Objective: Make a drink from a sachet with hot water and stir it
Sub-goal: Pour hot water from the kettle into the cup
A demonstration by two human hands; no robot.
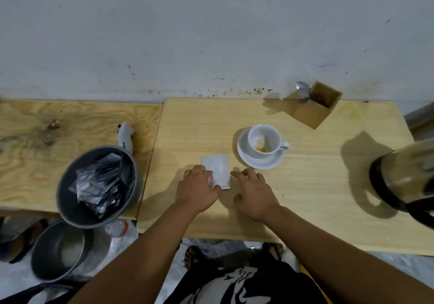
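Note:
A white sachet (218, 168) lies flat on the wooden table (305, 186). My left hand (199, 188) rests on its near left corner, fingers bent over the edge. My right hand (254, 192) lies just right of the sachet, fingers spread, fingertips close to its edge. Behind the sachet stands a white cup (264, 142) on a white saucer (259, 160), with orange powder at the cup's bottom. A kettle (406, 179) with a black base and handle stands at the table's right edge.
A wooden holder (315, 106) with a spoon (303, 88) and fork stands at the back near the wall. A grey bin (98, 186) full of empty wrappers sits on the left table, a white tube (125, 136) behind it. A metal pot (58, 249) sits on the floor.

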